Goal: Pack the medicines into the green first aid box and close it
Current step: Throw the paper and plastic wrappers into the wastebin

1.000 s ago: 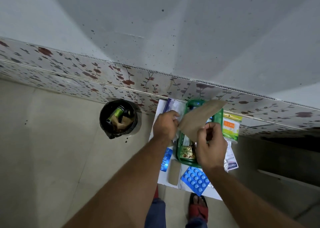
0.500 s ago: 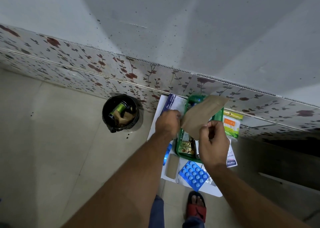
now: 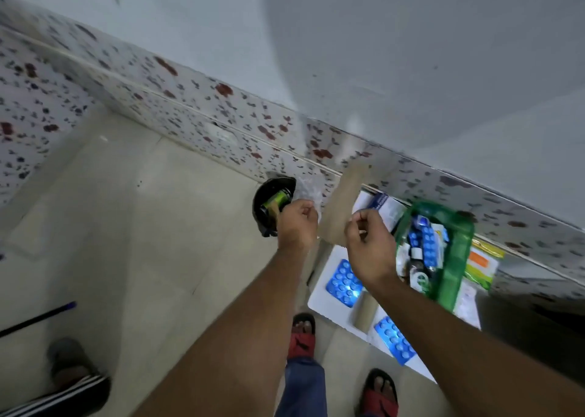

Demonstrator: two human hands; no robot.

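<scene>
The green first aid box (image 3: 457, 258) stands open at the right on a white sheet (image 3: 326, 296), with blue blister strips and small bottles inside. My right hand (image 3: 368, 242) pinches a brown paper packet (image 3: 343, 207) that stands upright between my hands. My left hand (image 3: 297, 222) is closed on a crumpled clear plastic wrapper (image 3: 305, 192), just beside the black bin (image 3: 272, 204). Two blue blister packs (image 3: 345, 282) (image 3: 394, 340) and a brown strip (image 3: 364, 310) lie on the sheet.
The black bin holds a green can and sits against the flowered wall skirting (image 3: 190, 106). A green-orange packet (image 3: 481, 268) lies right of the box. My sandalled feet (image 3: 302, 334) are below. Another person's foot (image 3: 72, 366) and a dark stick (image 3: 38, 318) are at lower left.
The view has swung left, so the box now sits at the right. Both hands moved left off the box towards the bin, and the clear wrapper now shows in my left hand.
</scene>
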